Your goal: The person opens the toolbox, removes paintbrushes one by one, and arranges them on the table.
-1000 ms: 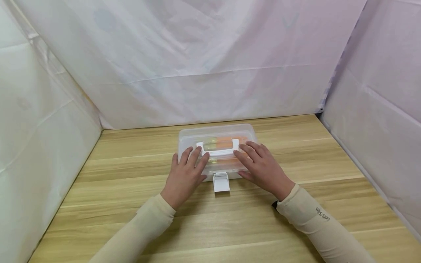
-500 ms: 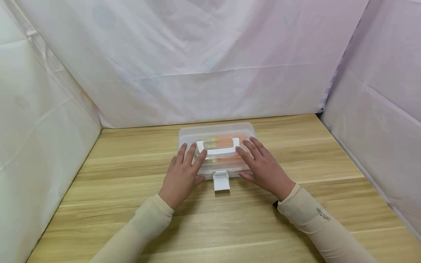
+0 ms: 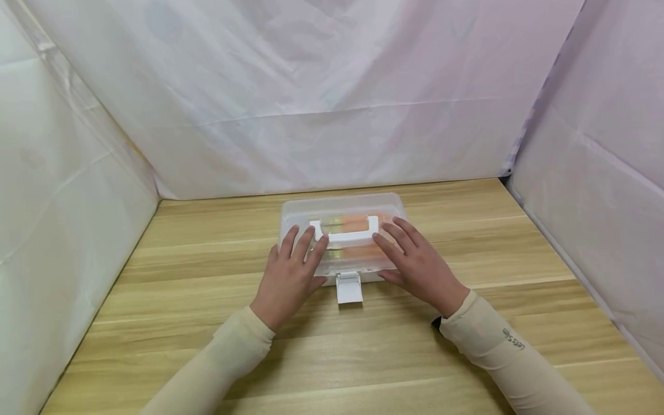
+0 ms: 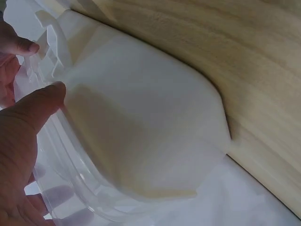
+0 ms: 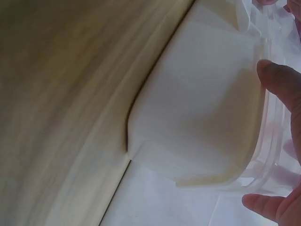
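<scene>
A plastic storage box (image 3: pixel 339 206) with a clear lid and a white base sits on the wooden table. Its white carry handle (image 3: pixel 353 236) lies flat on the lid, and the white latch (image 3: pixel 350 290) at the front hangs unfastened. Through the lid show blurred orange and yellowish items (image 3: pixel 358 252) of unclear kind. My left hand (image 3: pixel 287 276) rests spread fingers on the lid's left part, its thumb (image 4: pixel 49 101) at the front rim. On the other side my right hand (image 3: pixel 422 265) lies likewise, thumb (image 5: pixel 277 80) against the rim. The lid appears down.
The wooden table (image 3: pixel 332 357) extends around the box. A pale cloth (image 3: pixel 321 115) hangs behind it, with more cloth walls at the left (image 3: pixel 67 190) and right (image 3: pixel 596 144).
Both hands' fingers have shifted slightly on the lid, the right ones a little outward. The box and its unfastened latch stay in place.
</scene>
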`<state>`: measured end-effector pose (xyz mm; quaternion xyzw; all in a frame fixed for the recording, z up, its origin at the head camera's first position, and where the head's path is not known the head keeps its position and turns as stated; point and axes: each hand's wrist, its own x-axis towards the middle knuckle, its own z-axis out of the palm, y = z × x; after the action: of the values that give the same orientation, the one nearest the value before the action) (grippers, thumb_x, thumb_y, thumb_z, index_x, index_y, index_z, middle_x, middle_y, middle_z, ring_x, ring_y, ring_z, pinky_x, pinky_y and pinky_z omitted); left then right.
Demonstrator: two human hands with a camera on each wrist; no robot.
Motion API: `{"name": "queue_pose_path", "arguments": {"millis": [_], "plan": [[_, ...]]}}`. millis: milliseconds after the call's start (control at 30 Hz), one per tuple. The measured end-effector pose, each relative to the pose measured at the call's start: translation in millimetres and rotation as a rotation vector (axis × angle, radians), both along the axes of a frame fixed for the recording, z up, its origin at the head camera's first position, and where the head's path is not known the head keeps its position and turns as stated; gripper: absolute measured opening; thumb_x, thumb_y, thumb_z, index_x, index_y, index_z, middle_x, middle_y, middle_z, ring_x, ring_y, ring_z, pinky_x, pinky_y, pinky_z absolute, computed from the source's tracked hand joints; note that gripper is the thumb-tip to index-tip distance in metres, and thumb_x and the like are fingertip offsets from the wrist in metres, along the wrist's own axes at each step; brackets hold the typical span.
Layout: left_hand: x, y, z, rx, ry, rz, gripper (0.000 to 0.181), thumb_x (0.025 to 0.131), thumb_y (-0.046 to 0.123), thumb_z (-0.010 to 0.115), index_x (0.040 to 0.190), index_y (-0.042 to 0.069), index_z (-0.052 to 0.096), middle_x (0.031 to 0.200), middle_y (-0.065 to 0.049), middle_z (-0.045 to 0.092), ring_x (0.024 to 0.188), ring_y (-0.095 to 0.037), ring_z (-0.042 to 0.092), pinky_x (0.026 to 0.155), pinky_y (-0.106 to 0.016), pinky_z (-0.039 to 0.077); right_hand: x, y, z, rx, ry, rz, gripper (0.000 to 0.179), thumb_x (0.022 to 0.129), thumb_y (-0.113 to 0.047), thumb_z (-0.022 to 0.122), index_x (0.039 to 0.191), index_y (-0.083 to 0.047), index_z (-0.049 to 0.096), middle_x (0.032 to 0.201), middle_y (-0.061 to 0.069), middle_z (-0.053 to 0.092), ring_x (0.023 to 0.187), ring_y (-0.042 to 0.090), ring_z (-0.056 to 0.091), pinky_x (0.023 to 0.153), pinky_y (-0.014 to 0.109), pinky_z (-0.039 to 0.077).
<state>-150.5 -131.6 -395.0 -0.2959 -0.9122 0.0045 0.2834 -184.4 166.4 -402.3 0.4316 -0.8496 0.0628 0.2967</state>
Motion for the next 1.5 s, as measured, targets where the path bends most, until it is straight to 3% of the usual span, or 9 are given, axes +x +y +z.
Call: {"name": "queue_pose_path", "arguments": {"millis": [633, 900, 1100, 1300, 1500], "plan": [[-6.5, -3.2, 13.6, 0.05, 0.048, -0.039, 0.073, 0.084, 0.038, 0.08, 0.143, 0.009, 0.047, 0.139, -0.02, 0.049, 0.13, -0.043, 0.044, 0.086, -0.056, 0.05, -2.9, 0.3, 18.0, -0.081, -0.01, 0.02, 0.074, 0.076, -0.028, 0.086, 0.135, 0.0, 0.051, 0.136, 0.025, 0.051, 0.128, 0.043, 0.045, 0.107, 0.051, 0.038], [-11.9, -2.2, 24.4, 0.093, 0.101, -0.045, 0.067, 0.083, 0.032, 0.081, 0.138, 0.006, 0.051, 0.135, -0.021, 0.051, 0.127, -0.045, 0.046, 0.091, -0.057, 0.046, -8.5, 1.4, 27.4, -0.105, 0.061, 0.013, 0.052, 0.1, -0.04, 0.057, 0.132, 0.001, 0.054, 0.132, 0.026, 0.052, 0.126, 0.044, 0.047, 0.103, 0.052, 0.042], [-14.1, -0.9, 32.2, 0.136, 0.157, -0.055, 0.057, 0.085, 0.027, 0.08, 0.132, 0.006, 0.055, 0.134, -0.021, 0.051, 0.129, -0.045, 0.044, 0.095, -0.06, 0.042, -10.2, 0.8, 39.8, -0.126, 0.097, -0.014, 0.051, 0.099, -0.043, 0.057, 0.124, 0.002, 0.059, 0.128, 0.026, 0.053, 0.121, 0.044, 0.049, 0.096, 0.051, 0.047], [-14.2, 1.1, 35.8, 0.142, 0.172, -0.045, 0.052, 0.086, 0.026, 0.078, 0.129, 0.007, 0.056, 0.135, -0.021, 0.05, 0.131, -0.044, 0.042, 0.099, -0.062, 0.039, -14.6, 1.5, 46.6, -0.127, 0.161, -0.011, 0.049, 0.093, -0.04, 0.068, 0.118, 0.003, 0.062, 0.118, 0.023, 0.058, 0.109, 0.041, 0.054, 0.088, 0.048, 0.052], [-11.9, 2.0, 36.9, 0.147, 0.176, -0.061, 0.049, 0.083, 0.024, 0.076, 0.124, 0.005, 0.058, 0.135, -0.022, 0.05, 0.132, -0.044, 0.042, 0.101, -0.062, 0.037, -19.6, 1.3, 52.4, -0.107, 0.21, -0.001, 0.048, 0.095, -0.038, 0.065, 0.115, 0.006, 0.062, 0.113, 0.023, 0.061, 0.106, 0.041, 0.057, 0.088, 0.048, 0.052]]}}
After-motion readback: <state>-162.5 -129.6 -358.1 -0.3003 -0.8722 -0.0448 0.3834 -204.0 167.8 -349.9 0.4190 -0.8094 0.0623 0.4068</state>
